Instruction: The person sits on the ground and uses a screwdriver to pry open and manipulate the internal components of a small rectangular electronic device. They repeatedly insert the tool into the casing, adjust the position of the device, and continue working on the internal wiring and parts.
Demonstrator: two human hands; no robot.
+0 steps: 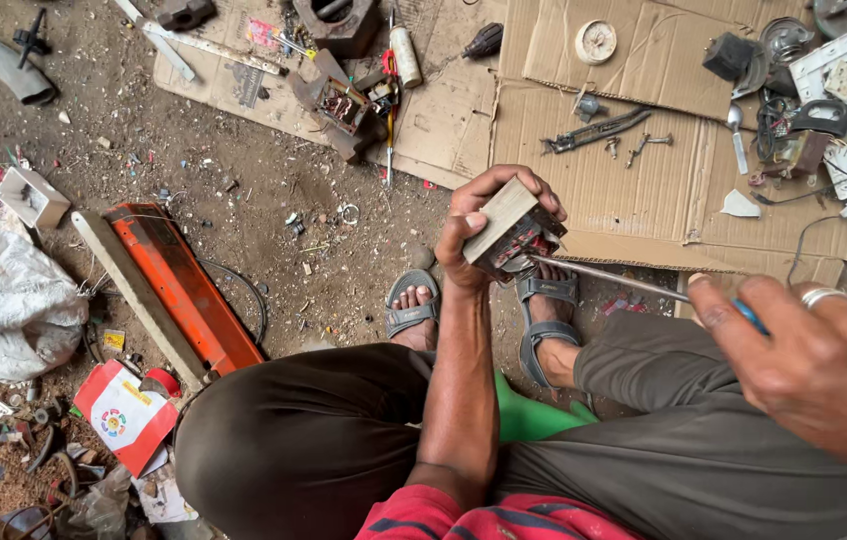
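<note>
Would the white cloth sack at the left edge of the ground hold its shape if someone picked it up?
Probably not. The white sack lies crumpled and folded, so it likely sags and drapes when lifted. It bulges somewhat, so it may hold something and weigh more than empty cloth. It seems unlikely to roll.

Red-and-white printed carton [127, 414] on the dirt lower left; small white box [32, 197] at left.

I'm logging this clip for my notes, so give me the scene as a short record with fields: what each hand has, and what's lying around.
left hand: holds up a small blocky part, grip closed round it
right hand: grips a screwdriver, tip at the part
posture: seated, feet in grey sandals
ground ahead: flattened cardboard with loose metal pieces
left side: orange metal panel, white sack
</note>
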